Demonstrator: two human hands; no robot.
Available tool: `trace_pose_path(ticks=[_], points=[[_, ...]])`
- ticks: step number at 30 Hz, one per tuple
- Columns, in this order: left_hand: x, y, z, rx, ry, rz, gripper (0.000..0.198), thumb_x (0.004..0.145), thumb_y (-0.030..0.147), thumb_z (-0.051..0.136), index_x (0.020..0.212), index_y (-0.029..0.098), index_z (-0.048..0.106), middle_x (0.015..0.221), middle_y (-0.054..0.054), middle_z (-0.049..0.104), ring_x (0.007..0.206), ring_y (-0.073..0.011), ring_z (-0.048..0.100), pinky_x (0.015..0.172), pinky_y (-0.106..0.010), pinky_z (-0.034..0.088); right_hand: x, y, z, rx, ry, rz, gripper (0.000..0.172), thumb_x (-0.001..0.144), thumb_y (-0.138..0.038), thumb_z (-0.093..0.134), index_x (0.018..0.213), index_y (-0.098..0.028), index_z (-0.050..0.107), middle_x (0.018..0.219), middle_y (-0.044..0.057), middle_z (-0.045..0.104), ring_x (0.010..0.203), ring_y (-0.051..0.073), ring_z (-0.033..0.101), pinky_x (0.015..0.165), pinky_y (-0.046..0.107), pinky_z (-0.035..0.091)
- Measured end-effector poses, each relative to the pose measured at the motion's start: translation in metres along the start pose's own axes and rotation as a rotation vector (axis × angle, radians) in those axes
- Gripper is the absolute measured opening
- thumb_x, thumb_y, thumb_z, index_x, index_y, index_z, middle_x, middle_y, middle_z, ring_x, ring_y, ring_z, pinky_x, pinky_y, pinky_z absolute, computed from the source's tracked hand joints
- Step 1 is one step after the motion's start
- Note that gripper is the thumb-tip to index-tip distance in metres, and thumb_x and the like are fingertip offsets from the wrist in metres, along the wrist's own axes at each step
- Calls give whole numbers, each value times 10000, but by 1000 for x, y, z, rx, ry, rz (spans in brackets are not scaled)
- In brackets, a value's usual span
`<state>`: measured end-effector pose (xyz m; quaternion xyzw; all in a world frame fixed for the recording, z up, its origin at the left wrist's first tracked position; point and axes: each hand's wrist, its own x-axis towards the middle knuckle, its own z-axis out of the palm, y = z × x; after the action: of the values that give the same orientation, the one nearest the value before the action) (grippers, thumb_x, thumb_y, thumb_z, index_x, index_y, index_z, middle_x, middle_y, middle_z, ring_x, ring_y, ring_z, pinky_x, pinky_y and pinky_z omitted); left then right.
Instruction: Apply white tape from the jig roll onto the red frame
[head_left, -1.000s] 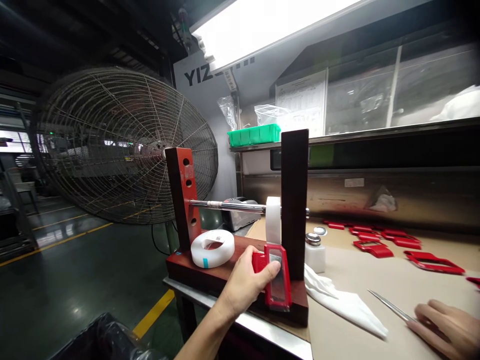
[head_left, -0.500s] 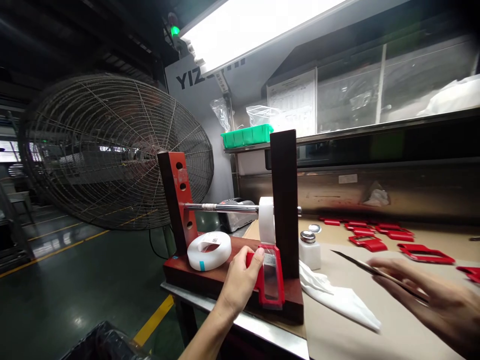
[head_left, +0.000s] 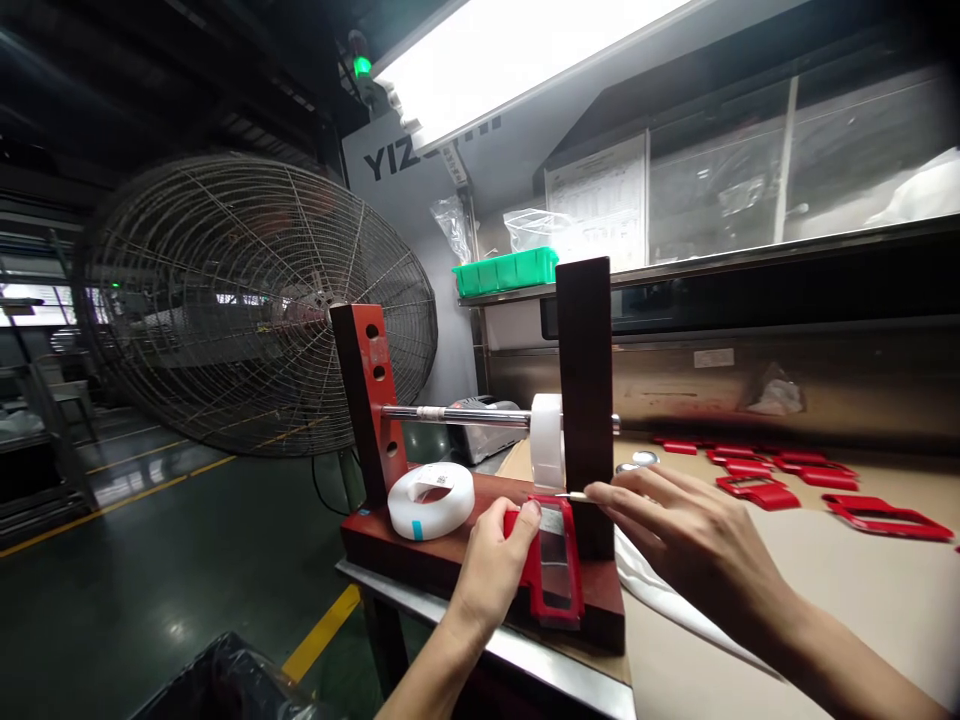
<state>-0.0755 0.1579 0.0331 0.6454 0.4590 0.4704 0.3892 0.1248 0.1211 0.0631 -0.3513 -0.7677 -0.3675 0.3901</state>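
Note:
My left hand (head_left: 495, 560) is closed on the left edge of a red plastic frame (head_left: 575, 585), thumb on top. Clear film (head_left: 553, 570) spans the frame's opening and runs up to a tape roll (head_left: 547, 440) on a metal rod (head_left: 465, 416). In my right hand (head_left: 675, 510), pinched between the fingers, is a slim pointed blade (head_left: 574, 496). Its tip lies at the top edge of the frame, just below the roll. A second roll of clear tape (head_left: 405, 510) rests flat on the stand's wooden base (head_left: 487, 500), left of my left hand.
Dark wooden posts (head_left: 586, 400) carry the rod. Several red frames (head_left: 885, 515) lie on the covered bench at right. A white cloth (head_left: 645, 580) and partly hidden bottle are behind my right hand. A large caged fan (head_left: 262, 300) stands at left; a green tray (head_left: 506, 273) sits on the shelf.
My right hand has moved left from over the bench, bringing the blade to the frame's top edge. My left hand keeps its hold on the frame. The view has shifted slightly.

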Motion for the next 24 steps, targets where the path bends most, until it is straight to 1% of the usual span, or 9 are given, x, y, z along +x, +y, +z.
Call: trace_pose_path(ticks=[6, 14, 19, 24], points=[[0, 1, -1, -20, -4, -9, 414, 808, 577, 487, 625, 218, 394, 507, 84, 382, 453, -85, 350, 460, -230, 291, 0, 0, 3, -5, -24, -11, 129, 935, -191, 500, 954, -228, 622, 787, -20, 597, 683, 135, 485, 644, 254, 307], [-3, 4, 0, -66, -8, -30, 407, 811, 555, 503, 626, 210, 391, 532, 80, 362, 496, -81, 326, 468, -221, 288, -1, -1, 4, -13, -39, -24, 122, 933, -197, 498, 961, -221, 615, 792, -10, 586, 692, 144, 476, 633, 258, 303], [0, 4, 1, -94, -7, -48, 414, 806, 551, 512, 613, 210, 375, 532, 82, 344, 495, -75, 307, 454, -211, 273, 0, -2, 4, -29, -60, -48, 167, 934, -150, 468, 984, -212, 615, 803, 1, 580, 712, 146, 485, 639, 266, 298], [-2, 3, 2, -127, -13, -91, 418, 784, 573, 530, 630, 214, 380, 529, 81, 354, 474, -74, 323, 425, -203, 274, 2, -8, 8, -47, -79, -50, 178, 905, -128, 510, 1018, -218, 614, 794, 2, 568, 705, 155, 487, 619, 284, 280]])
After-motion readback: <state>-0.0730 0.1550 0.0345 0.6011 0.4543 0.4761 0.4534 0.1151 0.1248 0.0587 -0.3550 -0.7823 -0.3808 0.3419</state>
